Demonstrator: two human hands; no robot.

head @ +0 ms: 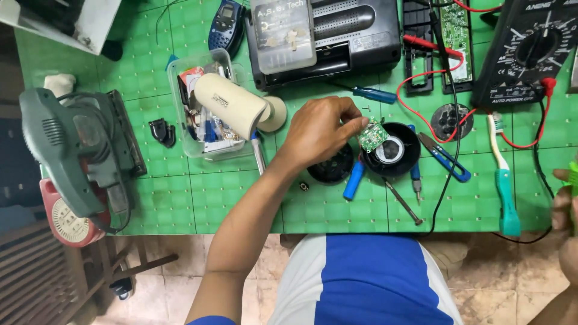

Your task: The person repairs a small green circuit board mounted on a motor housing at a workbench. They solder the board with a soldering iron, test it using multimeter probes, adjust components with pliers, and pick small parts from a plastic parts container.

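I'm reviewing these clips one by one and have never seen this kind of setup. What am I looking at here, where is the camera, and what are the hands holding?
There is no machine: a person works with bare hands, filmed by a camera on their head looking down at a green table. The left hand pinches a small green circuit board over a round black shell. The right hand, at the frame's edge, grips something green, too blurred to name. Around lie a multimeter with red leads, screwdrivers, a toothbrush, a clear parts box and a green power tool.

I count two hands, left point(322, 129) and right point(566, 210), and one small green circuit board point(373, 135). I see one multimeter point(527, 51), one toothbrush point(503, 174) and one blue-handled screwdriver point(373, 94).
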